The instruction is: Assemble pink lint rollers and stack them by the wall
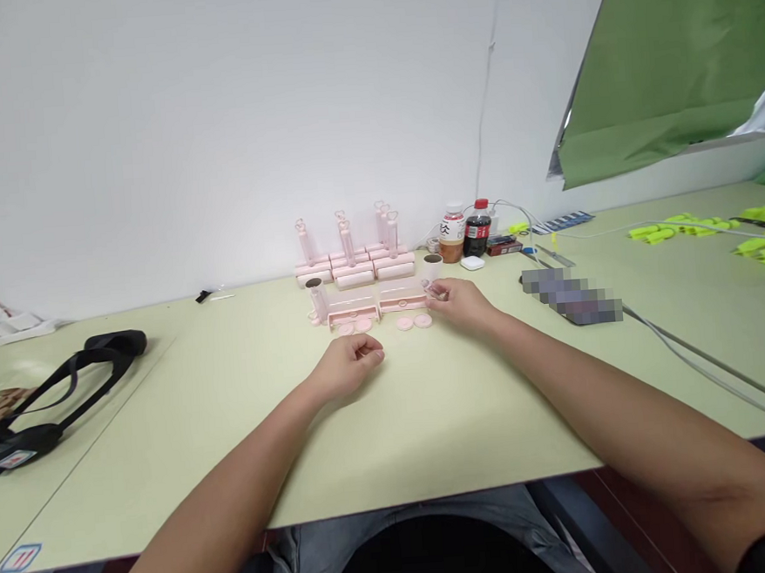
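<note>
The right hand's (461,304) fingers are pinching a small translucent part (429,288), probably light, stiff and best gripped by its edges, at the right end of the open pink case (398,305), while the left hand (345,368), half-open and apparently empty, is curling loosely to its near left.

wht-capped btl (450,235) nr red-capped btl (477,233), blk strap gear (117,343), grn cloth (674,61)

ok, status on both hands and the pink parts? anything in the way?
Left hand loosely curled, no item visible. Right hand at small pale piece, grip unclear. Pink discs in front of two pink cases. Bottles beyond right hand, apparently not blocking it.
</note>
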The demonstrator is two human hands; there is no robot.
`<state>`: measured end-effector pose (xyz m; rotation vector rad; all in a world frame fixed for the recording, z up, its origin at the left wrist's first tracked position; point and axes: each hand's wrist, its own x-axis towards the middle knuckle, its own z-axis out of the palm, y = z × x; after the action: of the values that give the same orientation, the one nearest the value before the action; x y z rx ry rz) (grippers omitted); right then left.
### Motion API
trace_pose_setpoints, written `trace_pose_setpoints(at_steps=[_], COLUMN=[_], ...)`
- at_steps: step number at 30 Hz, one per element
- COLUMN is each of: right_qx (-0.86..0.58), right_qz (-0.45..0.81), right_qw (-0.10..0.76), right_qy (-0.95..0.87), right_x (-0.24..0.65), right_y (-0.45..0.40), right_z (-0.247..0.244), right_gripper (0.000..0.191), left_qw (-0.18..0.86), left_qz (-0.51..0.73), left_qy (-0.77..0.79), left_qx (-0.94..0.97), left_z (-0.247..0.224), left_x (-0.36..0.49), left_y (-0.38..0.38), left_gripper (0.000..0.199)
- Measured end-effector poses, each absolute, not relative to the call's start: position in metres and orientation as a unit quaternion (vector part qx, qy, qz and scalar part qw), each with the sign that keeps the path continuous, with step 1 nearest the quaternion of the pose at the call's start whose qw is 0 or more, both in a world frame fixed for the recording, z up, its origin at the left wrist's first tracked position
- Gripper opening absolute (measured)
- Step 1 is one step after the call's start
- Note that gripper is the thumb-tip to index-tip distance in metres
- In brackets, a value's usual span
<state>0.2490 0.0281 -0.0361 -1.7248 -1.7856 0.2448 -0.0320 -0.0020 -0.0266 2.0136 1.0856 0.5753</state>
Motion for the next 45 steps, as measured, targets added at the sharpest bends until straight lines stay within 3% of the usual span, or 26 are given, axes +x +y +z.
trace_pose_setpoints(at_steps=[9,19,25,31,37,45], right_qx=[-0.668,-0.674,-0.674,-0.684,-0.632,-0.546], right_qz=[0.062,0.055,0.078,0.131,0.291,0.418], right_qw=[0.241,0.254,0.306,0.434,0.548,0.592], right_qy=[-0.701,-0.691,-0.668,-0.572,-0.464,-0.42], right_x=[0.254,0.254,0.255,0.263,0.267,0.261], right_y=[0.032,0.032,0.034,0.036,0.041,0.044], right_z=[-0.039,-0.041,-0.042,-0.037,-0.04,-0.042], right_gripper=[0.014,0.01,0.01,0.013,0.014,0.011], left_qw=[0.388,0.384,0.379,0.376,0.384,0.383], left_qz=[0.209,0.201,0.202,0.204,0.203,0.205], left_qy=[0.423,0.425,0.428,0.431,0.431,0.431], left_qx=[0.791,0.794,0.795,0.795,0.791,0.791], left_z=[-0.026,-0.027,-0.028,-0.027,-0.028,-0.028], left_x=[-0.032,-0.033,-0.033,-0.032,-0.032,-0.032], left_y=[-0.003,-0.002,-0.002,-0.001,-0.002,-0.002], left_gripper=[0.026,0.027,0.025,0.025,0.025,0.025])
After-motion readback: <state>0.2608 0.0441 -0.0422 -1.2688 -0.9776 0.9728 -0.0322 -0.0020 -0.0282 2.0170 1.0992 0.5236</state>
